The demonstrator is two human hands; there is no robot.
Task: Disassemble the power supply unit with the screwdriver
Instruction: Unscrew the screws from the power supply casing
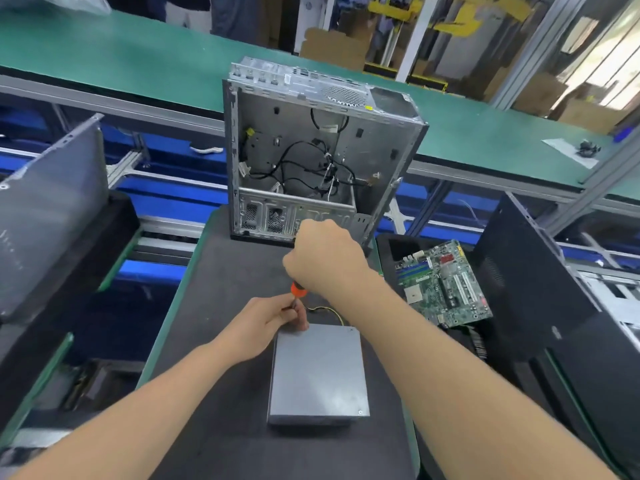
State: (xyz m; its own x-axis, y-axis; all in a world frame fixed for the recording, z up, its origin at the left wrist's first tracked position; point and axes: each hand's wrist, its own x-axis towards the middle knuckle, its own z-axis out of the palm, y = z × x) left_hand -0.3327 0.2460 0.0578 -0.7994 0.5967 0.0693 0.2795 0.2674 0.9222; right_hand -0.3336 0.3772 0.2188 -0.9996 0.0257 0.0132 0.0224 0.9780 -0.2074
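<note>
A grey metal power supply unit (318,372) lies flat on the black mat (221,306), with yellow and black wires showing at its far edge. My right hand (325,258) grips the handle of an orange screwdriver (297,290) from above, holding it upright over the unit's far left corner. My left hand (266,323) pinches the screwdriver's shaft near that corner. The tip is hidden behind my fingers.
An opened computer case (311,150) with loose cables stands at the mat's far end. A green motherboard (446,282) lies to the right, beside a black case panel (530,292). A grey panel (52,209) leans at the left. A green conveyor (138,57) runs behind.
</note>
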